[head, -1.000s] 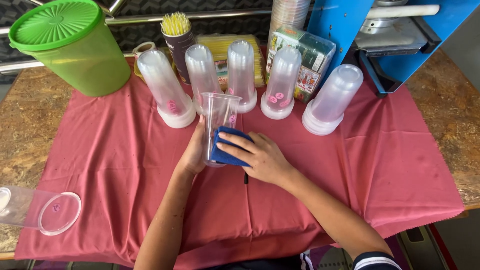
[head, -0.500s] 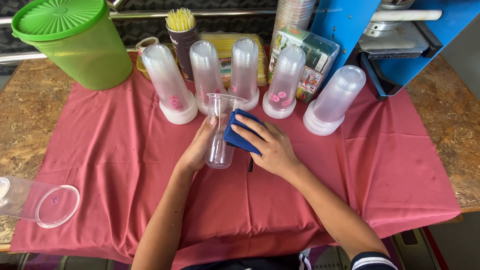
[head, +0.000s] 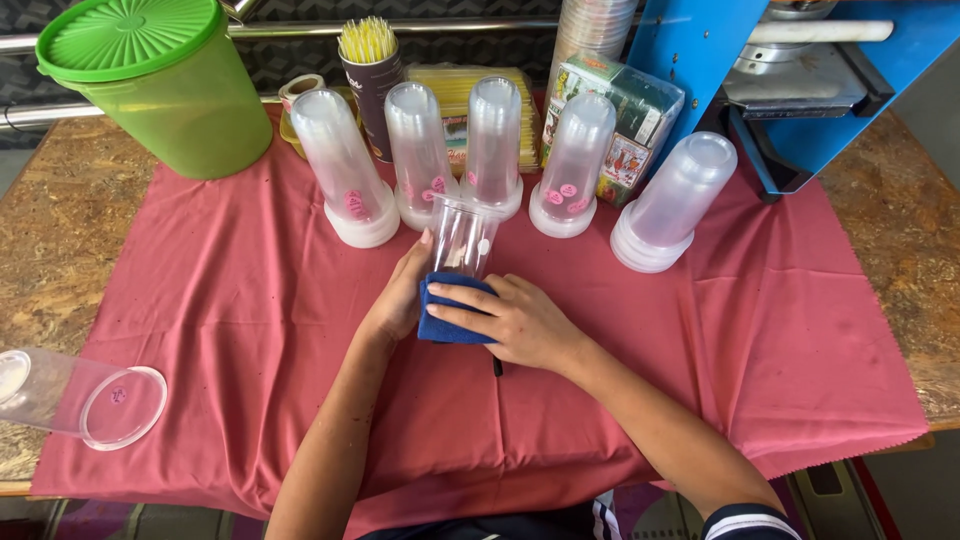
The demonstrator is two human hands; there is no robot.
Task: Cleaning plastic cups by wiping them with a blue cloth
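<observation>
My left hand (head: 398,296) holds a clear plastic cup (head: 463,235) upright over the red cloth (head: 250,300), fingers wrapped around its left side. My right hand (head: 515,320) presses a folded blue cloth (head: 450,312) against the cup's lower part, covering the cup's base. Both hands meet at the middle of the table. Behind them stand several stacks of upside-down clear cups (head: 493,145), some with pink marks.
A green lidded tub (head: 160,85) stands at the back left. A cup of yellow straws (head: 368,60) and wrapped packets (head: 625,120) sit behind the stacks. A blue press machine (head: 780,80) is at the back right. One clear cup (head: 75,400) lies on its side at the left edge.
The blue cloth and my right hand slid down from the cup's upper side to its base. The cup tipped back slightly toward the stacks. My left hand kept its grip.
</observation>
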